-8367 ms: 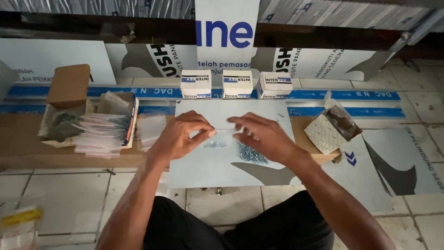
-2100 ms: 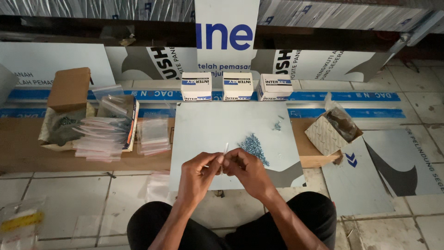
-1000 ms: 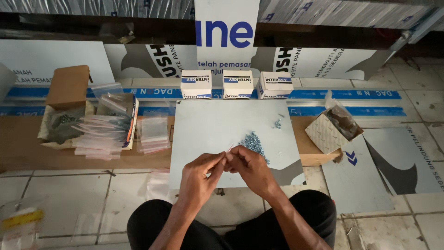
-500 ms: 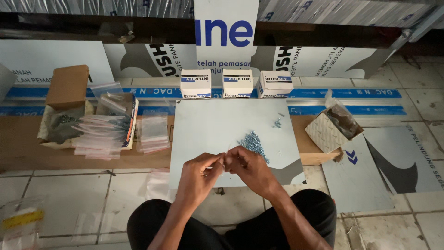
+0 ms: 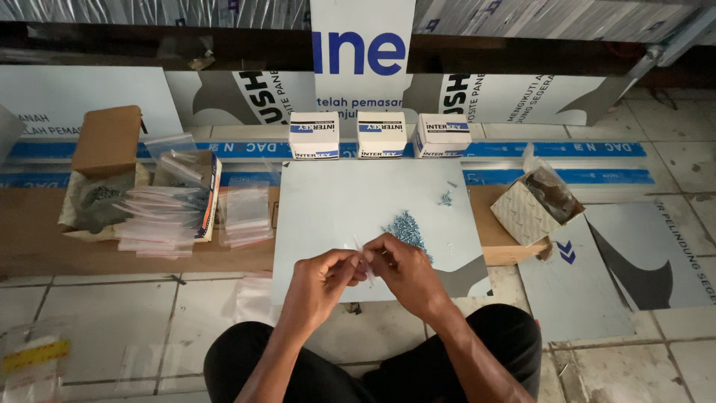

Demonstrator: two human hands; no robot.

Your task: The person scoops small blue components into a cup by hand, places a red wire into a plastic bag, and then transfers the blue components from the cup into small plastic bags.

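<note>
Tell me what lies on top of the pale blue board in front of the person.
On the pale blue board lie a pile of small screws and a few strays. The left hand and right hand cover its near edge.

The left hand (image 5: 322,280) and right hand (image 5: 403,267) met fingertip to fingertip, and whatever small clear thing they pinched was mostly covered by the fingers and too small to make out. The pieces in the blue-grey pile (image 5: 408,226) on the pale board (image 5: 328,209) were too tiny to tell apart. The open box (image 5: 538,205) held dark contents lost in shadow. At the lower left, a plastic packet (image 5: 33,357) was blurred and cut by the frame's edge.
</note>
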